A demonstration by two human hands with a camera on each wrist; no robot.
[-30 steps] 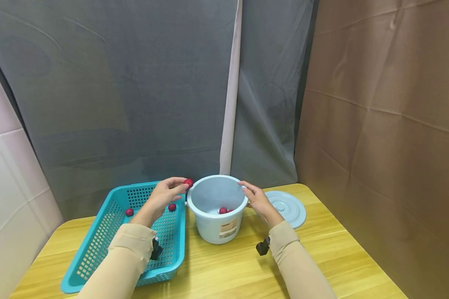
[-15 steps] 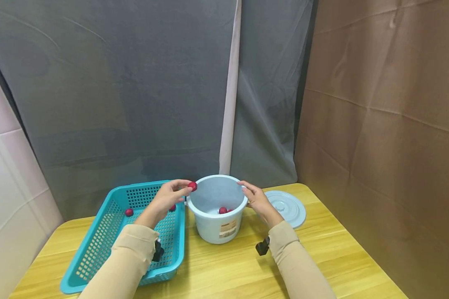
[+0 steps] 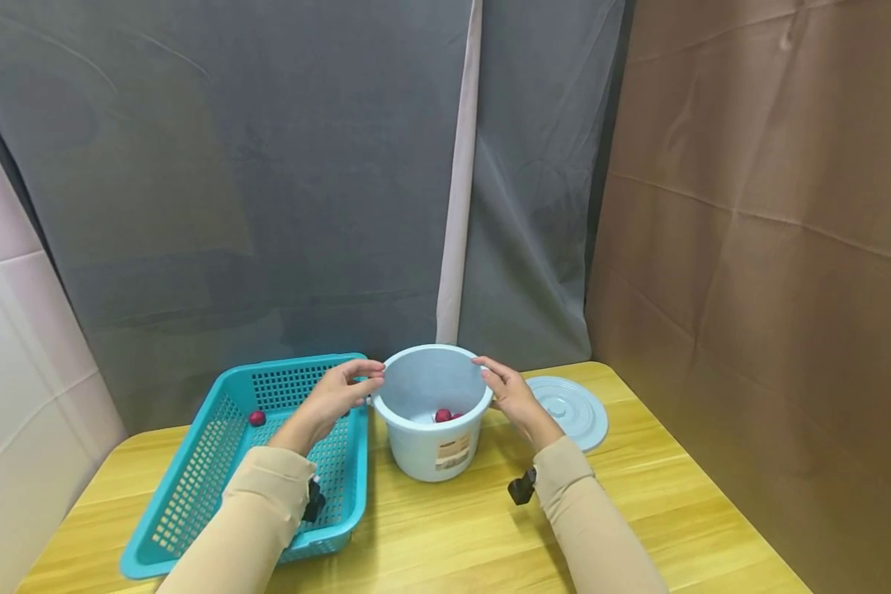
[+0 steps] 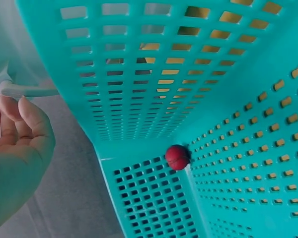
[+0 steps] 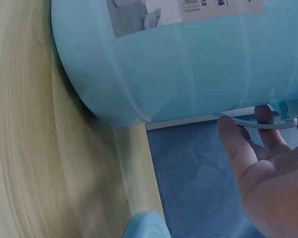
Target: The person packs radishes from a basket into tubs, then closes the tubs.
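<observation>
A pale blue bucket [image 3: 432, 412] stands mid-table with red balls [image 3: 442, 415] at its bottom. My left hand [image 3: 337, 394] hovers over the teal basket [image 3: 193, 495], its fingertips at the bucket's left rim and holding nothing. In the left wrist view the left hand [image 4: 17, 144] lies relaxed beside the bucket's handle [image 4: 32, 91]. My right hand [image 3: 511, 398] rests with straight fingers on the bucket's right rim. In the right wrist view the right hand's fingers [image 5: 238, 144] touch the bucket [image 5: 188, 64] at its handle. One red ball [image 3: 256, 418] lies in the basket's far left corner [image 4: 177, 157].
The bucket's round lid [image 3: 568, 410] lies flat on the wooden table [image 3: 453, 536], right of the bucket; its edge [image 5: 144, 225] shows in the right wrist view. Grey and brown curtains hang close behind and to the right. The table's right edge runs near the brown curtain.
The left hand carried a red ball from above the basket to the bucket's rim and let it go; its fingers are now bare. The right hand stayed on the rim.
</observation>
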